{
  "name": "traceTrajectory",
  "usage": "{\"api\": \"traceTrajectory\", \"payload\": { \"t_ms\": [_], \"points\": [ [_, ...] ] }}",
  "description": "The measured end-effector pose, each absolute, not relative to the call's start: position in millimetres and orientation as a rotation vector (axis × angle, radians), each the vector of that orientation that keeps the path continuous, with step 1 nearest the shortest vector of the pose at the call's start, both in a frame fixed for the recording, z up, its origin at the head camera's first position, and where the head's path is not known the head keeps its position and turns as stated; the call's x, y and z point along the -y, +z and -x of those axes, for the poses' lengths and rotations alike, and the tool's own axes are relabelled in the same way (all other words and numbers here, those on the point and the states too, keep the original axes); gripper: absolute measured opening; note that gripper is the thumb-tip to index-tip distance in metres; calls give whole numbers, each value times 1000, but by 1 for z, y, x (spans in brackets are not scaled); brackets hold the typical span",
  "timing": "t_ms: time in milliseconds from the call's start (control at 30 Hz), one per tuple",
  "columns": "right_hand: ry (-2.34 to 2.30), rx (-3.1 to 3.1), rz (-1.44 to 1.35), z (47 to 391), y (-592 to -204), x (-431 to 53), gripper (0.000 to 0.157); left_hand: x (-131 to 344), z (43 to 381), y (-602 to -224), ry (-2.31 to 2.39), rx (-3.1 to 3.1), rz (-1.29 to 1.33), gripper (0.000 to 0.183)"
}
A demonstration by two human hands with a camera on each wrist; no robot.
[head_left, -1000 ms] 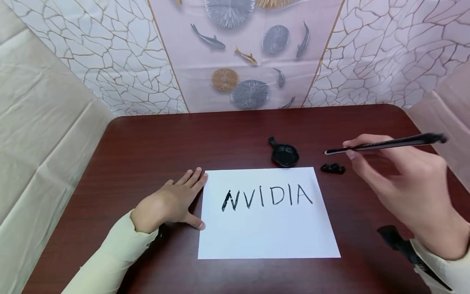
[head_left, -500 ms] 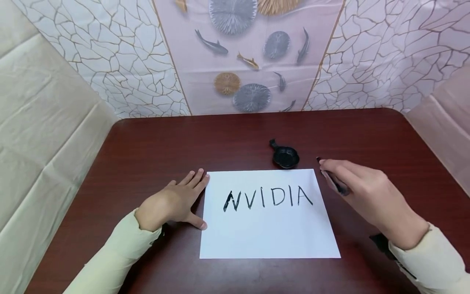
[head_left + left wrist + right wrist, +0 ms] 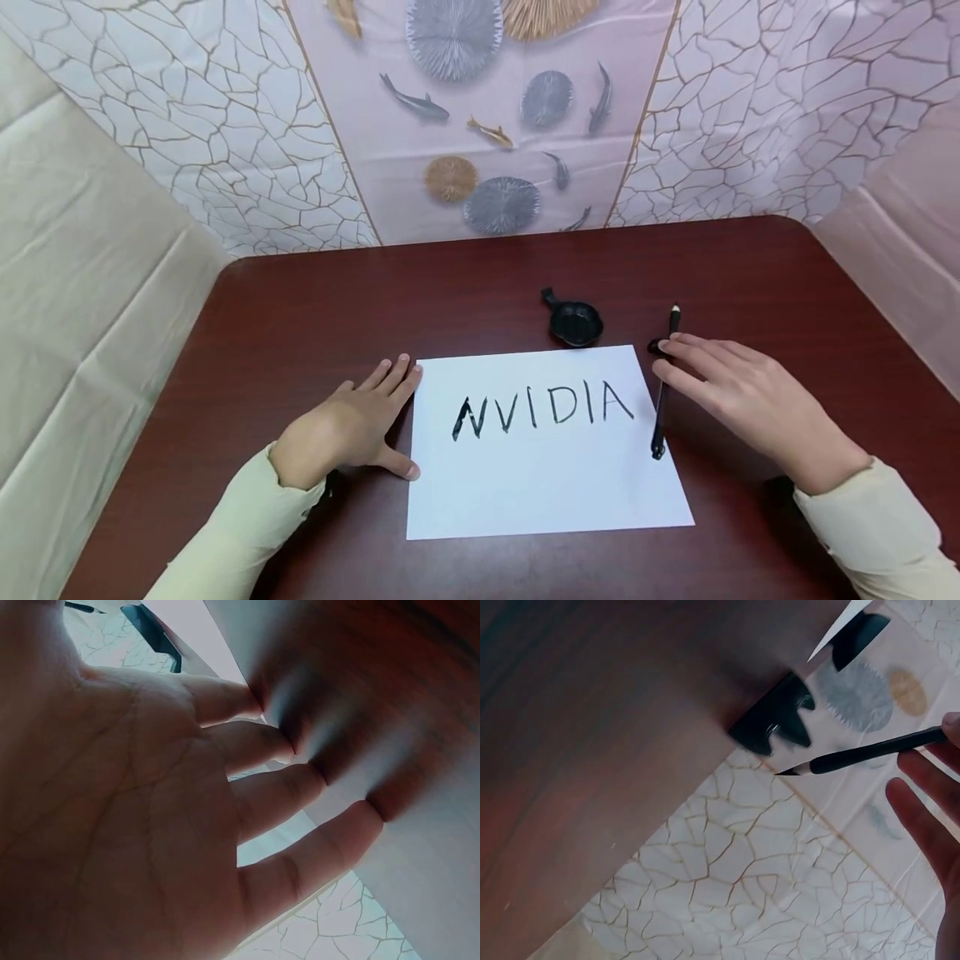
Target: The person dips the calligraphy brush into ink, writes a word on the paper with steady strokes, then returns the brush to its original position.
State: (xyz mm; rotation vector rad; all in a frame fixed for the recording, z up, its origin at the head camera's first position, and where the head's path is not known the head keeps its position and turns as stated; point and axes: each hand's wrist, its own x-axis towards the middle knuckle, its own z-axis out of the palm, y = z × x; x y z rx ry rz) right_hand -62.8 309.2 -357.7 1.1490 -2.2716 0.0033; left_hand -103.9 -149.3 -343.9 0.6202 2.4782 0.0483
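In the head view my right hand (image 3: 738,387) pinches a black writing brush (image 3: 659,425) by its handle, over a small black brush rest (image 3: 655,347) partly hidden by the fingers. The brush's tip points away and its rear end overlaps the paper's right edge. The right wrist view shows the dark, pointed tip beside the peaks of the brush rest (image 3: 776,716), with thumb and fingers on the handle. My left hand (image 3: 341,433) lies spread, fingertips and thumb at the left edge of the white paper (image 3: 540,492), which bears "NVIDIA" in black strokes.
A small black ink dish (image 3: 576,323) with a short handle stands at the paper's far edge. Everything is on a dark red-brown table (image 3: 375,292). A patterned cloth (image 3: 502,150) hangs behind it, with pale cloth (image 3: 82,300) along the left side.
My right hand has come left and down with the brush from the right of the table to the brush rest, turning its tip away. The left hand stays on the paper's edge.
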Motion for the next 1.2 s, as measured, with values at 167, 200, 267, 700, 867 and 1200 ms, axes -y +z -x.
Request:
{"api": "traceTrajectory", "payload": {
  "t_ms": [167,200,267,700,867,1200],
  "points": [
    [-11,2351,-1112,63,-360,-319,50,151,101,-344,72,-2489,-618,135],
    [-18,2362,-1106,64,-361,-320,50,152,100,-344,73,-2488,-616,135],
    [-44,2382,-1098,65,-361,-320,47,153,98,-346,79,-2486,-609,135],
    [-188,2482,-1019,58,-368,-309,50,151,102,-347,47,-2493,-629,136],
    [-198,2518,-1001,57,-367,-303,48,151,103,-345,36,-2493,-626,136],
    [-143,2587,-1020,54,-371,-298,43,151,102,-347,27,-2498,-632,135]
  ]
}}
